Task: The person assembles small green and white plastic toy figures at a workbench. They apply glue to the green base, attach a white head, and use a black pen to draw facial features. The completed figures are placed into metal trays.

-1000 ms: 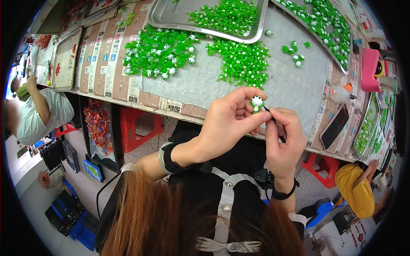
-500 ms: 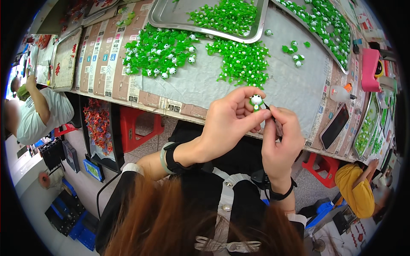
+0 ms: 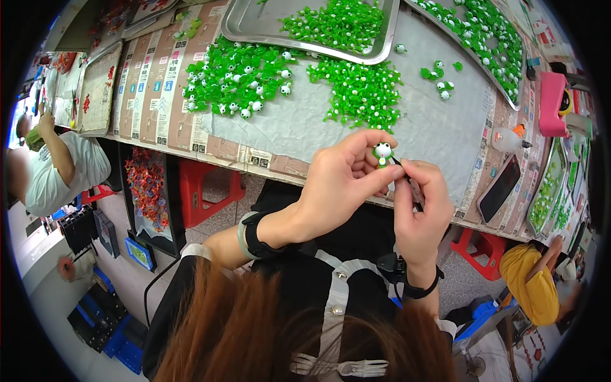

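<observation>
Upright at the left hand's (image 3: 337,181) fingertips, a little green-and-white figurine (image 3: 383,153) is pinched, thumb and fingers closed on it! In the right hand (image 3: 423,207), a slim dark tool (image 3: 418,205) is gripped tightly, its tip brought right up beside the figurine; whether contact is made cannot be told. Just beyond the hands, small green parts (image 3: 363,95) are heaped; a smartphone (image 3: 498,189) is laid to their right.

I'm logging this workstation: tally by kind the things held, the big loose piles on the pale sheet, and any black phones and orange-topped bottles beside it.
Small green-and-white plastic figure: 1
Thin dark handheld tool: 1
Big loose piles of green plastic pieces: 2
Black rectangular phone: 1
Translucent bottle with orange top: 1
Total: 6
</observation>
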